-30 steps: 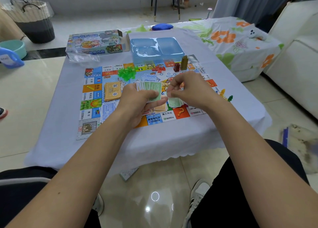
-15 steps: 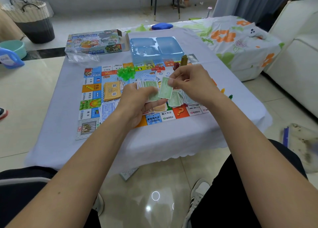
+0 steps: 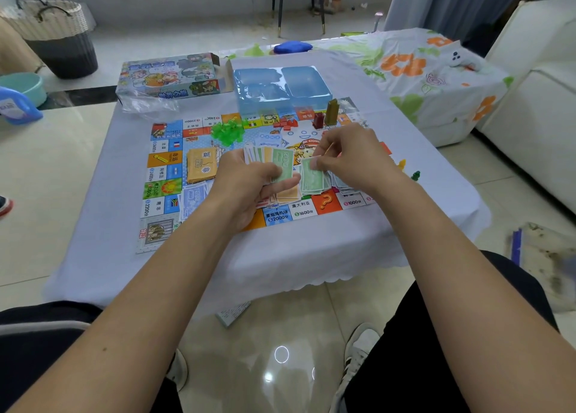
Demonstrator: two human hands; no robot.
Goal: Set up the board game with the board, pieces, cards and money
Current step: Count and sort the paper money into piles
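Over the colourful square game board (image 3: 165,175) on the counter, the left hand (image 3: 249,188) grips a fan of paper money notes (image 3: 274,160); the right hand (image 3: 352,160) pinches one green note (image 3: 311,175). Best laid squarely on the green pile, one note at a time.

We count one game board (image 3: 162,175) on the table; one blue plastic tray (image 3: 280,88) with two compartments; one game box (image 3: 171,75); two tall tower pieces (image 3: 327,114); two pawns (image 3: 408,169), yellow and green; one orange card stack (image 3: 201,164); two hands (image 3: 249,185); the green houses (image 3: 227,132) are too heaped to count.
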